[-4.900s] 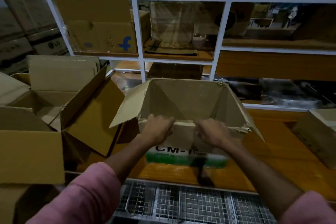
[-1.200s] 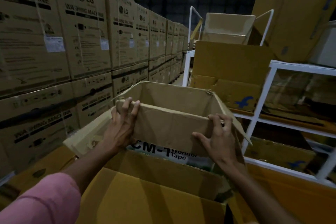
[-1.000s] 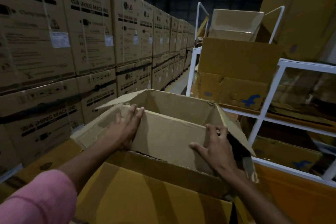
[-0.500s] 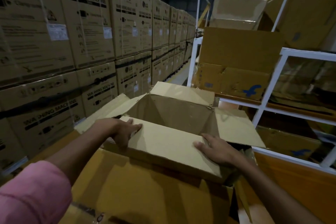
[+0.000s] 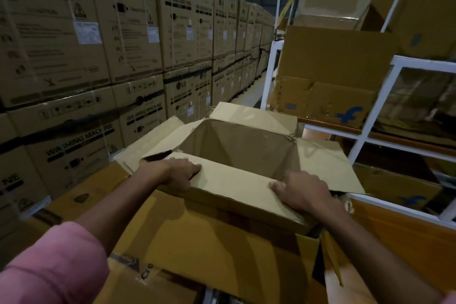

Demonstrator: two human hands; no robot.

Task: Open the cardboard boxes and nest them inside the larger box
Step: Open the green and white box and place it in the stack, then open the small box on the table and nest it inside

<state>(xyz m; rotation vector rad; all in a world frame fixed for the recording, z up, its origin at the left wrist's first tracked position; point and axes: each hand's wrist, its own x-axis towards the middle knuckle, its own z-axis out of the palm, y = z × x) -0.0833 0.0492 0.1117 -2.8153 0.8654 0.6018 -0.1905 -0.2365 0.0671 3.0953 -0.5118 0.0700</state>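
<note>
An open, empty cardboard box (image 5: 241,145) sits sunk inside a larger brown box (image 5: 197,237) in front of me, its four flaps folded outward. My left hand (image 5: 172,175) rests on the left end of the near flap (image 5: 234,185), fingers curled at the flap's edge. My right hand (image 5: 301,192) presses on the right end of that same flap, fingers bent. The small box's lower walls are hidden by the larger box.
Tall stacks of washing-machine cartons (image 5: 98,57) wall off the left side. A white metal rack (image 5: 370,116) with flattened and open boxes (image 5: 330,81) stands to the right. A narrow aisle (image 5: 249,94) runs between them.
The small box was lifted from the rack, carried left and lowered into the larger box. Its near flap folded outward and down, and both hands now press on it.
</note>
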